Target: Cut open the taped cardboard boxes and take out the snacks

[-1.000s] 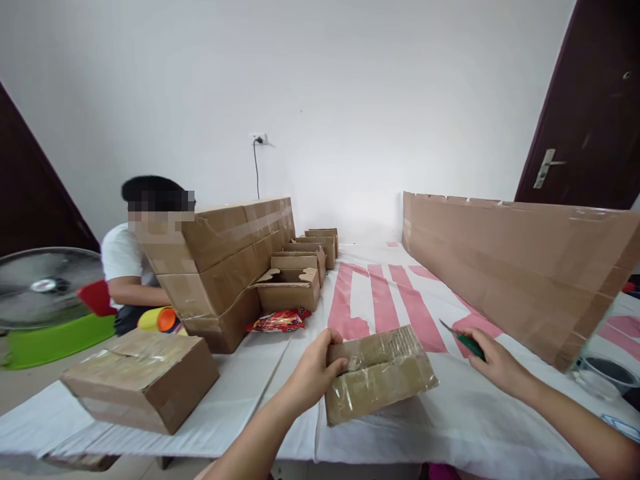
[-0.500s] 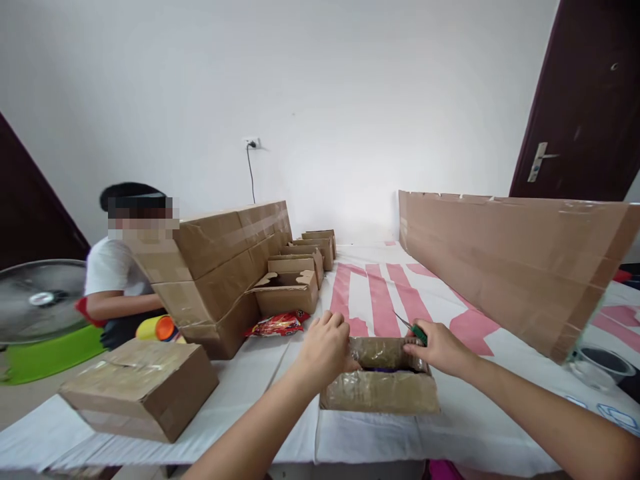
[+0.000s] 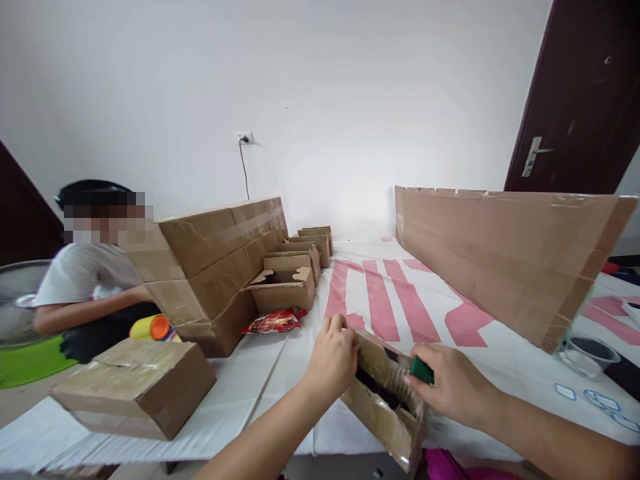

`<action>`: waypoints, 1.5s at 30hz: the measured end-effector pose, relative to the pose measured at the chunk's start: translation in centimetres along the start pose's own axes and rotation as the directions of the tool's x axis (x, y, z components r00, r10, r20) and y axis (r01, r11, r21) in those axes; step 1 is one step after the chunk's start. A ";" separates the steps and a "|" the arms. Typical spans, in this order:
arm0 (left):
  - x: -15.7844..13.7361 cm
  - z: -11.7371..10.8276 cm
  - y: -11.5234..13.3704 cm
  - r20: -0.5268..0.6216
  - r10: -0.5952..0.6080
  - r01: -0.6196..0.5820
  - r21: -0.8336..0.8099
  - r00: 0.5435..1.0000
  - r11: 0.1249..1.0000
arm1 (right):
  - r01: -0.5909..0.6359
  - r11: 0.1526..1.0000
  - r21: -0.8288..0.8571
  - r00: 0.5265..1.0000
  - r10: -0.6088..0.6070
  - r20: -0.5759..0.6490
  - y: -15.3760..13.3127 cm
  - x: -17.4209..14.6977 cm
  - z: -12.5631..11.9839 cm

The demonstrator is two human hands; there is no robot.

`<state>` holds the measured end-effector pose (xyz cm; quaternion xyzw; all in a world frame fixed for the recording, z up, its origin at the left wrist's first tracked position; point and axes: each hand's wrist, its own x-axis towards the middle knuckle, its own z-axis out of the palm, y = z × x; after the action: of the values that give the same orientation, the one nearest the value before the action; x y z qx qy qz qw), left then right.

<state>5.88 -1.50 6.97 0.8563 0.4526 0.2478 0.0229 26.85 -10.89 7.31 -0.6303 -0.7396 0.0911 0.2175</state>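
Note:
A small open cardboard box is tilted at the table's front edge, its right end swung toward me and down. My left hand is closed on the box's left end, fingers over the rim. In my right hand, closed as well, is a green-handled knife. Its grey blade points left, over the box's far wall. That hand's thumb is close to the right end of the box; whether it touches is unclear. Something dark lies inside the box, too shadowed to name.
A closed carton stands at the front left. Stacked cartons and a row of open boxes run behind it, with a red packet nearby. A tall cardboard panel borders the right. Another person crouches at left.
The box has turned, its right end coming nearer and lower. My right hand has moved slightly right and down with the knife. My left hand keeps its grip. The view has shifted slightly.

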 end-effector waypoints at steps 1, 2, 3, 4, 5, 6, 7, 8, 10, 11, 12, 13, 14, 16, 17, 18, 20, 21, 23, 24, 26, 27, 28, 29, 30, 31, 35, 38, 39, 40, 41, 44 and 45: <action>0.0 0.2 0.1 -0.035 -0.040 0.039 -0.050 0.999 0.998 | 0.009 1.000 -0.002 1.000 -0.009 0.015 -0.3 -0.3 -0.1; 0.0 0.3 0.1 -0.055 -0.088 0.081 -0.123 0.995 0.989 | 0.013 1.000 -0.002 1.000 -0.013 0.028 -0.5 -0.5 -0.2; 0.1 0.5 0.0 -0.059 -0.135 0.121 -0.204 0.989 0.971 | 0.011 1.000 0.002 0.999 -0.011 0.040 -0.7 -0.7 -0.2; 0.3 0.7 -0.2 -0.050 -0.176 0.156 -0.279 0.983 0.948 | 0.007 1.000 0.006 0.999 -0.007 0.052 -0.7 -0.9 -0.2; 0.5 1.0 -0.4 -0.036 -0.208 0.184 -0.335 0.978 0.924 | 0.002 1.000 0.011 0.998 -0.003 0.062 -0.8 -1.1 -0.2; 0.8 1.2 -0.7 -0.023 -0.230 0.206 -0.368 0.973 0.907 | -0.003 1.000 0.015 0.998 0.002 0.067 -0.7 -1.2 -0.1; 1.0 1.3 -0.9 -0.014 -0.245 0.221 -0.381 0.969 0.898 | -0.007 1.000 0.017 0.998 0.006 0.068 -0.7 -1.3 0.1; 1.2 1.4 -1.1 -0.007 -0.251 0.229 -0.384 0.968 0.894 | -0.010 1.000 0.020 0.998 0.009 0.065 -0.6 -1.4 0.2; 1.4 1.5 -1.1 0.012 -0.241 0.226 -0.399 0.970 0.889 | -0.019 1.000 0.025 0.998 0.017 0.057 -0.5 -1.6 0.4; 1.3 1.5 -1.0 0.019 -0.224 0.212 -0.407 0.974 0.889 | -0.028 0.999 0.028 0.998 0.027 0.059 -0.5 -1.7 0.5; 1.3 1.4 -0.8 0.022 -0.201 0.192 -0.415 0.979 0.889 | -0.039 0.999 0.031 0.997 0.037 0.064 -0.6 -1.9 0.6; 1.2 1.3 -0.6 0.021 -0.174 0.167 -0.424 0.984 0.890 | -0.049 0.998 0.033 0.996 0.047 0.070 -0.8 -2.0 0.6; 1.1 1.3 -0.3 0.018 -0.147 0.141 -0.433 0.989 0.890 | -0.057 0.998 0.034 0.995 0.054 0.079 -1.0 -2.2 0.6; 1.1 1.2 0.0 0.005 -0.108 0.099 -0.452 0.994 0.887 | -0.058 0.997 0.044 0.993 0.053 0.104 -1.5 -2.6 0.5; 1.2 1.3 0.1 -0.002 -0.099 0.087 -0.461 0.995 0.883 | -0.054 0.997 0.052 0.992 0.047 0.120 -1.9 -2.8 0.4; 1.4 1.4 0.2 -0.007 -0.096 0.081 -0.473 0.995 0.877 | -0.051 0.997 0.061 0.989 0.042 0.139 -2.3 -3.0 0.3; 1.9 1.8 0.2 -0.011 -0.092 0.074 -0.506 0.996 0.860 | -0.053 0.995 0.086 0.981 0.036 0.193 -3.1 -3.3 0.2; 2.2 2.0 0.2 -0.011 -0.087 0.068 -0.528 0.996 0.847 | -0.060 0.993 0.098 0.975 0.037 0.218 -3.5 -3.4 0.1; 2.7 2.3 0.4 -0.015 -0.070 0.049 -0.579 0.997 0.814 | -0.078 0.989 0.127 0.965 0.043 0.257 -4.1 -3.6 0.0; 2.9 2.4 0.6 -0.018 -0.064 0.040 -0.605 0.998 0.795 | -0.087 0.986 0.140 0.962 0.047 0.267 -4.2 -3.7 -0.1; 3.0 2.6 1.0 -0.017 -0.063 0.037 -0.655 0.998 0.755 | -0.106 0.982 0.155 0.961 0.061 0.269 -4.2 -3.8 -0.4; 3.0 2.7 1.2 -0.011 -0.070 0.044 -0.680 0.998 0.732 | -0.117 0.981 0.156 0.960 0.072 0.271 -4.0 -3.9 -0.5; 2.9 2.9 1.3 -0.002 -0.082 0.057 -0.705 0.997 0.707 | -0.133 0.980 0.148 0.958 0.089 0.273 -3.7 -4.0 -0.6; 2.9 3.1 1.4 0.009 -0.098 0.074 -0.732 0.995 0.678 | -0.147 0.979 0.140 0.955 0.104 0.277 -3.4 -4.1 -0.7; 2.8 3.4 1.4 0.022 -0.118 0.094 -0.758 0.993 0.645 | -0.157 0.979 0.133 0.953 0.114 0.282 -2.9 -4.2 -0.7; 2.8 3.7 1.4 0.037 -0.140 0.116 -0.784 0.989 0.610 | -0.162 0.979 0.126 0.951 0.121 0.286 -2.4 -4.2 -0.7; 2.8 4.8 1.2 0.099 -0.213 0.192 -0.857 0.972 0.479 | -0.176 0.980 0.091 0.948 0.144 0.284 0.1 -4.3 -0.2; 3.1 5.0 1.2 0.142 -0.228 0.230 -0.875 0.963 0.426 | -0.167 0.984 0.064 0.949 0.142 0.282 1.7 -4.4 0.1; 3.2 5.0 1.1 0.153 -0.228 0.239 -0.874 0.962 0.422 | -0.160 0.985 0.066 0.949 0.135 0.285 2.0 -4.4 0.1; 3.3 5.1 1.1 0.160 -0.228 0.246 -0.871 0.961 0.426 | -0.157 0.984 0.077 0.950 0.130 0.284 2.2 -4.4 0.0; 3.4 5.2 1.1 0.164 -0.228 0.252 -0.864 0.960 0.437 | -0.159 0.982 0.098 0.952 0.126 0.280 2.2 -4.3 -0.2; 3.8 5.6 1.2 0.161 -0.239 0.264 -0.824 0.957 0.501 | -0.154 0.968 0.197 0.973 0.114 0.198 2.2 -3.2 -1.0; 3.9 5.7 1.3 0.158 -0.242 0.266 -0.806 0.957 0.528 | -0.132 0.965 0.228 0.984 0.099 0.148 2.2 -2.5 -1.3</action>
<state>11.23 1.90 3.92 0.6753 0.4047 0.4116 0.4590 29.61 -13.11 7.05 -0.6343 -0.6985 0.2341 0.2347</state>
